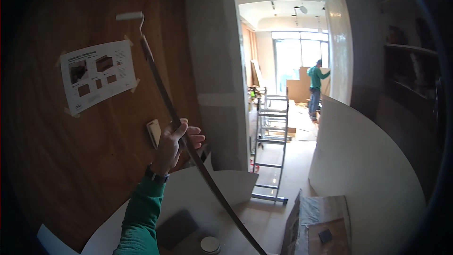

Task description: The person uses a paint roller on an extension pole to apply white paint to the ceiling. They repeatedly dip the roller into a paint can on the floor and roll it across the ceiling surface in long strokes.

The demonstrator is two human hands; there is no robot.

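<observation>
A long-handled paint roller slants across the view, its dark pole (161, 87) running from upper left to the lower edge. At its top end a small white roller sleeve (129, 16) sits on a bent wire frame, in front of or against a brown wood wall panel (37, 137); I cannot tell if it touches. My left hand (173, 144), in a green sleeve, is loosely closed round the pole, with some fingers partly stretched out. My right hand is out of view. A taped paper sheet (99, 76) hangs on the panel left of the pole.
A metal stepladder (272, 146) stands in the passage ahead. Curved white panels (368, 170) flank the way. Below are a round white-topped container (210, 244) and a plastic-covered box (325, 212). Far off, a person in green (315, 82) stands by the right wall.
</observation>
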